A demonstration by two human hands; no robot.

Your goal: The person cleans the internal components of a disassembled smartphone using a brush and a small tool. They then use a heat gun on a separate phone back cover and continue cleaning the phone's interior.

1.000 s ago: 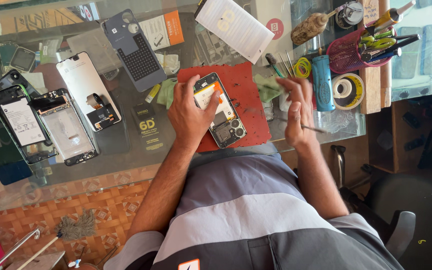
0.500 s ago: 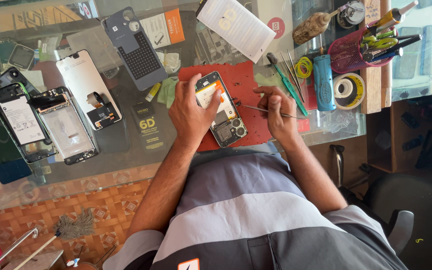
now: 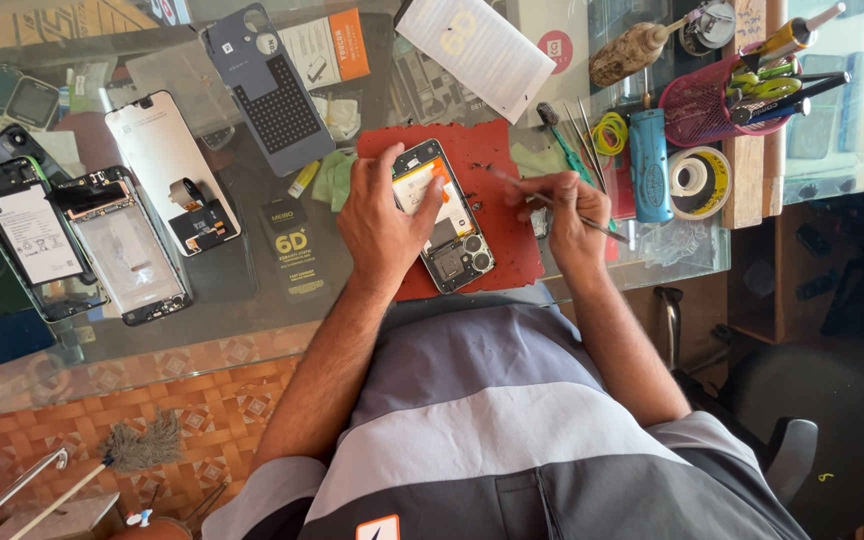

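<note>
Phone (image 3: 449, 222), its back off and its insides bare, lies on a red mat (image 3: 497, 205) on the glass table (image 3: 252, 320), tilted so its camera end points toward the person. Left hand (image 3: 384, 222) rests on the phone's left edge, fingers curled over that side and thumb laid across its upper part, pinning it flat against the mat. The left forearm runs straight back to the body, elbow bent.

Right hand (image 3: 564, 215) sits just right of the phone, on the mat's right edge, fingers pressed together in a pen-like pinch on thin tweezers (image 3: 542, 200). The tweezers slant up and left, the tip hanging over the mat just beside the phone's upper right edge; I cannot tell whether it touches anything. Small dark specks lie on the mat near that tip.

Just past the right hand, farther from the body, stand a blue cylinder (image 3: 649, 165), a tape roll (image 3: 697, 182), yellow rubber bands (image 3: 609, 132) and a pink basket (image 3: 707, 102) full of tools. Beyond the left hand lie a grey back cover (image 3: 270, 90) and a white sheet (image 3: 477, 45). Well to the left of that hand are three more opened phones, one white-backed (image 3: 167, 165), one clear-backed (image 3: 127, 250) and one dark-framed (image 3: 27, 235).
</note>
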